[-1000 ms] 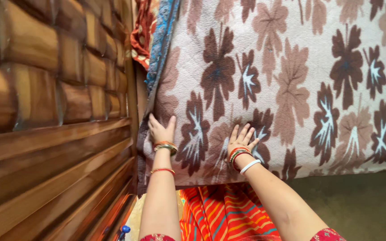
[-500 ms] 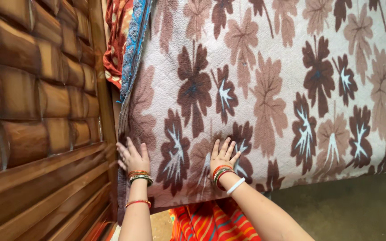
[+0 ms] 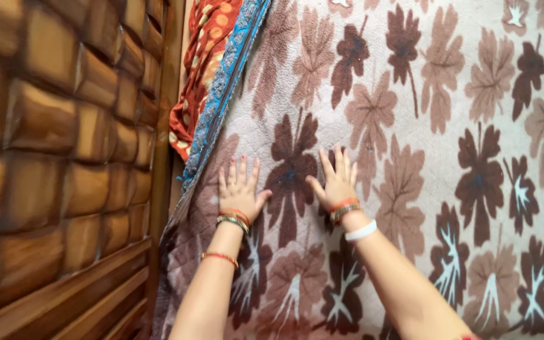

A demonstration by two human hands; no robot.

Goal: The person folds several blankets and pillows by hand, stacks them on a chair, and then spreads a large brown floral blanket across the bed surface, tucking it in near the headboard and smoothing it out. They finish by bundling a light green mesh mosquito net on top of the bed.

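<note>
We see a cream blanket [image 3: 436,157] printed with brown and maroon leaf shapes, spread flat and filling most of the view. Its left edge runs along a blue border, and its lower left corner droops in dark folds.

Warm, soft, even light; no glare; faint shadows; wood panel [image 3: 64,157] at left edge blurred, stretched.
</note>
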